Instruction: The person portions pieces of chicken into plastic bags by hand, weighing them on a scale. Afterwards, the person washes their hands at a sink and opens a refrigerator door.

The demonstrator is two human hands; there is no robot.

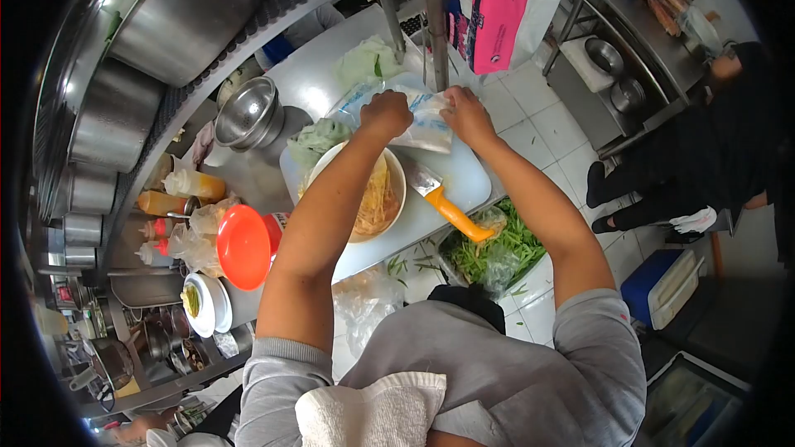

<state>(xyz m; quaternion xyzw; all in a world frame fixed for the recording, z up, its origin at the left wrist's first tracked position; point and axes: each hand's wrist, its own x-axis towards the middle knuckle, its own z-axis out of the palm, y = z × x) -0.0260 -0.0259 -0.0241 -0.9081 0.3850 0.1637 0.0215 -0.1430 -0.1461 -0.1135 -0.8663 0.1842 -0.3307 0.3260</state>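
Observation:
Both hands grip a clear plastic bag with blue print (429, 126) above the far side of a white cutting board (468, 182). My left hand (387, 113) is closed on the bag's left part. At its right end, the fingers of my right hand (468, 116) pinch the edge. What the bag holds, whitish in colour, I cannot make out. Nearer me, a white bowl of yellowish shredded food (378, 207) stands partly behind my left forearm. Beside it lies a knife with an orange handle (454, 213), its blade on the board.
Metal bowls (248, 116), squeeze bottles (195, 184) and a red plate (243, 247) stand to the left. Below the board's right edge is a container of cut greens (497, 252). A metal shelf with pots (186, 16) overhangs the left. A person in dark clothes (696, 141) stands at right.

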